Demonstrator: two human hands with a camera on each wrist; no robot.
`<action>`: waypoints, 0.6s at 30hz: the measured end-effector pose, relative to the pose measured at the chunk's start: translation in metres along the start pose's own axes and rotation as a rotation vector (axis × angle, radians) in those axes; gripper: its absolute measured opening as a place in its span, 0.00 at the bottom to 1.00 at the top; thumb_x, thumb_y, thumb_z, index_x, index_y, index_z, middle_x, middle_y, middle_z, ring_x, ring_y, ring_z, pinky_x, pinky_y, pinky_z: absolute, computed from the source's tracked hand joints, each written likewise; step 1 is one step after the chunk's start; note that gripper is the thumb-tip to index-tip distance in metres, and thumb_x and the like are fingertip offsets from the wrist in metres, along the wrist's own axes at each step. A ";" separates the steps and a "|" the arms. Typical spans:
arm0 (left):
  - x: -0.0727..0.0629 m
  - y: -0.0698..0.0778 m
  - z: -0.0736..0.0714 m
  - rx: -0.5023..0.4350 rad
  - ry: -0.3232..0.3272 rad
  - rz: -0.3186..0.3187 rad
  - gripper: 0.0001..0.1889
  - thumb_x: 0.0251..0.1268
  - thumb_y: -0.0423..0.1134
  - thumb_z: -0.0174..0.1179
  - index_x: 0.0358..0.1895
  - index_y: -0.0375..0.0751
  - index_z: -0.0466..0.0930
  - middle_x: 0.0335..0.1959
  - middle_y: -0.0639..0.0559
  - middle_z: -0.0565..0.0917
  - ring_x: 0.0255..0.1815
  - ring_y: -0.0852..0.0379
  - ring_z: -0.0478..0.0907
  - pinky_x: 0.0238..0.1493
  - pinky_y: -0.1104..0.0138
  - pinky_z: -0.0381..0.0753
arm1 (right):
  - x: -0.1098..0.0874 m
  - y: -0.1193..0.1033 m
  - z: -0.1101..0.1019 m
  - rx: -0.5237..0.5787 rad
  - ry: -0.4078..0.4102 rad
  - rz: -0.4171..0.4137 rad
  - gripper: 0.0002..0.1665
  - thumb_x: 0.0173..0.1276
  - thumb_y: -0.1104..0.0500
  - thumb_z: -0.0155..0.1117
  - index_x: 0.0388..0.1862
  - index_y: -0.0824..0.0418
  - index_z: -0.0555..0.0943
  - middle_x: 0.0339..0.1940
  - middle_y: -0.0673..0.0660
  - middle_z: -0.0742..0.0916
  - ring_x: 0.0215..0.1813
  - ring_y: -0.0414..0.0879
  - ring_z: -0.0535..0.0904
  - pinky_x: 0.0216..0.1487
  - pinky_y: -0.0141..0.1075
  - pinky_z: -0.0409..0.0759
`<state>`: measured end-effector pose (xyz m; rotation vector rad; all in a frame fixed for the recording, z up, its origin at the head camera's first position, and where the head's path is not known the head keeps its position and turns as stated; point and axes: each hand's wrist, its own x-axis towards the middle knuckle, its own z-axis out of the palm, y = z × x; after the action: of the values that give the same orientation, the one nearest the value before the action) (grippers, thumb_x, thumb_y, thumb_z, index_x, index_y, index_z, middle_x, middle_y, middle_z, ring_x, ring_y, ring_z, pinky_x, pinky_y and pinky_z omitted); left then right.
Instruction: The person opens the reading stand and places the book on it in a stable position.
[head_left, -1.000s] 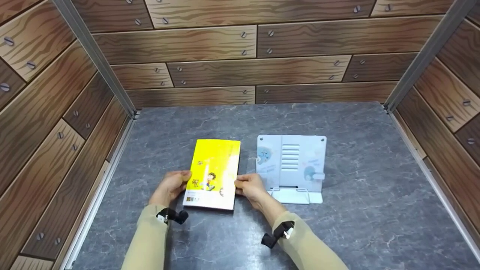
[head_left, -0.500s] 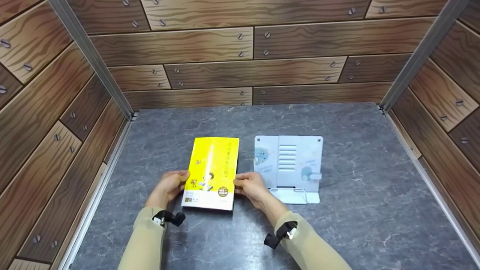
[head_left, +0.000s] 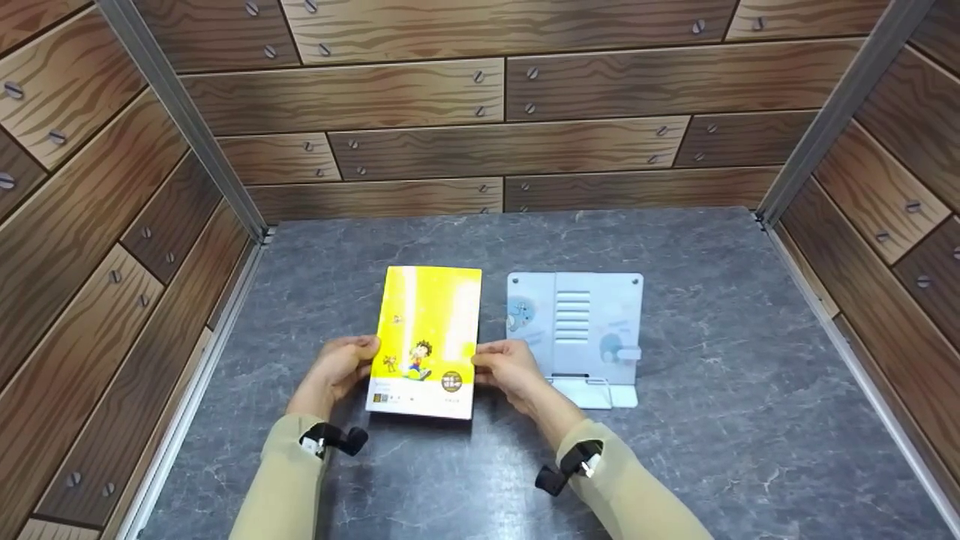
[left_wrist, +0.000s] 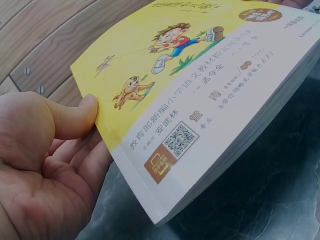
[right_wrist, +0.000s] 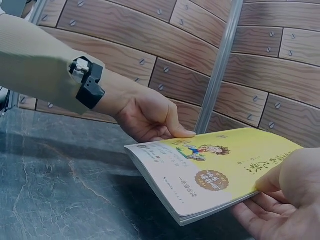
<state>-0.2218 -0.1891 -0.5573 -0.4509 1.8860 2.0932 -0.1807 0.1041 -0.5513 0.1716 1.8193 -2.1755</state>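
Note:
A yellow paperback book (head_left: 429,337) with a white lower band and a cartoon boy on its cover is held between both hands, raised over the dark table. My left hand (head_left: 337,371) grips its left edge, thumb on the cover and fingers beneath. On the opposite edge, my right hand (head_left: 514,375) pinches the book the same way. In the right wrist view, the book (right_wrist: 215,170) lies nearly flat in the air with a shadow below. Just right of it stands a pale blue book stand (head_left: 600,315) with a slotted back panel, a bottom ledge and wire page holders.
The grey marbled tabletop (head_left: 720,450) is bounded by a wood-print back wall (head_left: 420,90) and similar side walls. Metal corner posts (head_left: 832,105) rise at the back. The right forearm passes close in front of the stand's lower left corner.
The book has tilted slightly, its top edge rising a little, and the glare on its cover has shifted. Both hands keep their hold. The stand has stayed in place while the head view shifted slightly.

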 end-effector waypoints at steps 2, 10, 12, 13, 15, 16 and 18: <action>-0.002 0.003 0.001 -0.006 -0.006 0.017 0.18 0.79 0.29 0.60 0.64 0.19 0.78 0.45 0.41 0.89 0.41 0.54 0.88 0.44 0.65 0.89 | -0.001 -0.002 -0.002 -0.007 0.001 -0.003 0.15 0.73 0.73 0.62 0.55 0.80 0.83 0.46 0.69 0.90 0.45 0.52 0.90 0.50 0.45 0.90; -0.007 0.012 0.007 -0.017 -0.024 0.055 0.18 0.77 0.28 0.61 0.63 0.18 0.78 0.43 0.41 0.90 0.40 0.54 0.89 0.44 0.64 0.90 | -0.005 -0.013 -0.006 -0.072 0.020 -0.011 0.15 0.75 0.70 0.63 0.57 0.76 0.85 0.47 0.66 0.91 0.43 0.51 0.90 0.50 0.45 0.90; -0.009 0.014 0.009 -0.021 -0.029 0.061 0.18 0.77 0.27 0.61 0.63 0.18 0.79 0.43 0.41 0.90 0.40 0.54 0.89 0.44 0.64 0.90 | -0.006 -0.016 -0.007 -0.085 0.023 -0.023 0.15 0.75 0.70 0.63 0.57 0.76 0.85 0.48 0.66 0.91 0.43 0.51 0.90 0.50 0.45 0.90; -0.010 0.014 0.009 -0.024 -0.030 0.066 0.17 0.77 0.27 0.61 0.62 0.18 0.79 0.42 0.41 0.90 0.39 0.54 0.89 0.43 0.64 0.90 | -0.007 -0.017 -0.008 -0.090 0.025 -0.030 0.15 0.75 0.70 0.63 0.57 0.76 0.85 0.48 0.66 0.91 0.43 0.52 0.90 0.50 0.45 0.90; -0.011 0.016 0.011 -0.025 -0.034 0.075 0.17 0.77 0.27 0.61 0.62 0.18 0.79 0.42 0.41 0.90 0.39 0.54 0.89 0.43 0.64 0.90 | -0.007 -0.019 -0.010 -0.100 0.029 -0.043 0.15 0.76 0.70 0.63 0.57 0.76 0.85 0.48 0.66 0.91 0.43 0.52 0.90 0.51 0.46 0.90; -0.012 0.016 0.012 -0.026 -0.034 0.081 0.17 0.77 0.27 0.61 0.62 0.18 0.79 0.42 0.41 0.90 0.39 0.54 0.89 0.43 0.64 0.90 | -0.008 -0.021 -0.010 -0.107 0.034 -0.045 0.15 0.76 0.69 0.63 0.57 0.75 0.86 0.48 0.65 0.91 0.43 0.51 0.90 0.51 0.46 0.89; -0.013 0.018 0.014 -0.020 -0.026 0.090 0.17 0.76 0.27 0.62 0.62 0.18 0.79 0.43 0.40 0.90 0.39 0.53 0.89 0.44 0.64 0.90 | -0.008 -0.023 -0.012 -0.116 0.036 -0.054 0.15 0.76 0.69 0.63 0.56 0.75 0.86 0.48 0.65 0.91 0.43 0.51 0.89 0.51 0.46 0.89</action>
<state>-0.2182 -0.1772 -0.5343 -0.3482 1.9060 2.1652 -0.1811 0.1201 -0.5298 0.1392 1.9862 -2.1071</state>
